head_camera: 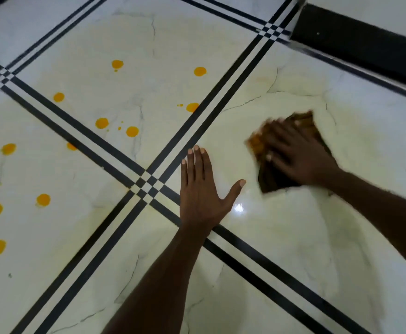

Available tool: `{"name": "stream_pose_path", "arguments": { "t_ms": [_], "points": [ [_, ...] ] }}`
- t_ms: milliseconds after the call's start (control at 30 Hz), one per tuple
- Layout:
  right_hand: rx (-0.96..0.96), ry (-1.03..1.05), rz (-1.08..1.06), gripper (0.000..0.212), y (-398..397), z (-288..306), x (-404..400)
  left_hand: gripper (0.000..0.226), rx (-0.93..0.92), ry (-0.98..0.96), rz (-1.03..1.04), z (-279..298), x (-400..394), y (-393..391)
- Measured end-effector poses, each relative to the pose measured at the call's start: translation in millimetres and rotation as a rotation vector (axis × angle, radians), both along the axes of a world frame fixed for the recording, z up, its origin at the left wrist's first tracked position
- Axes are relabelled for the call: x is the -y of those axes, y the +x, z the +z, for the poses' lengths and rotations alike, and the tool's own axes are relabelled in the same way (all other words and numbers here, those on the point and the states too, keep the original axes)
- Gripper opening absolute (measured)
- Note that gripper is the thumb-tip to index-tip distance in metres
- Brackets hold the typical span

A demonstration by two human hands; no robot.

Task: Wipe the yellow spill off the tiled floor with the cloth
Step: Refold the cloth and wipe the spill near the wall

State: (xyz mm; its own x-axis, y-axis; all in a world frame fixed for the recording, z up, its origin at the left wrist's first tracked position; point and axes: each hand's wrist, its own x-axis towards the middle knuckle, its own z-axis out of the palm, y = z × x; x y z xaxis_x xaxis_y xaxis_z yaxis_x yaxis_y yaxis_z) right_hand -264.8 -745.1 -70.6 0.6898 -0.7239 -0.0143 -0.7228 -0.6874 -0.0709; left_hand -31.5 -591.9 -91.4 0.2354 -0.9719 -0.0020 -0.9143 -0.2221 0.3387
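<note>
Yellow spill [102,123] dots our left tiles; right hand [300,157] presses cloth [303,119] flat, left hand [200,191] splayed on floor [281,237].

A black skirting band [356,42] runs along the wall at two o'clock, and a glare spot [238,208] shines near centre.

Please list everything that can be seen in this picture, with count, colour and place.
Tiled floor: one, pale marbled tiles with black double lines, fills the view.
Yellow spots: about fourteen, orange-yellow, scattered on the left tiles.
Cloth: one, brown with yellow stains, on the right tile, blurred.
Dark strip: one, black, top right corner.
Left hand: one, flat on the floor, fingers spread, centre.
Right hand: one, pressed flat on the cloth, blurred.
</note>
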Motion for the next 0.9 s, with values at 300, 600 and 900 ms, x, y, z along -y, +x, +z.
{"name": "stream_pose_path", "arguments": {
  "t_ms": [300,600,900],
  "points": [
    [0.040,-0.003,-0.115,0.064,94.0,-3.7,-40.0,0.110,0.016,0.006,-0.008,-0.9,0.0,1.7],
    [-0.026,0.025,-0.267,0.069,-71.3,4.9,-54.4,0.111,0.001,0.025,0.007,2.5,-0.8,0.0],
    [0.043,0.027,-0.217,0.063,54.4,-4.4,-99.7,0.105,-0.022,0.013,-0.016,0.9,-3.3,4.0]
  ]
}}
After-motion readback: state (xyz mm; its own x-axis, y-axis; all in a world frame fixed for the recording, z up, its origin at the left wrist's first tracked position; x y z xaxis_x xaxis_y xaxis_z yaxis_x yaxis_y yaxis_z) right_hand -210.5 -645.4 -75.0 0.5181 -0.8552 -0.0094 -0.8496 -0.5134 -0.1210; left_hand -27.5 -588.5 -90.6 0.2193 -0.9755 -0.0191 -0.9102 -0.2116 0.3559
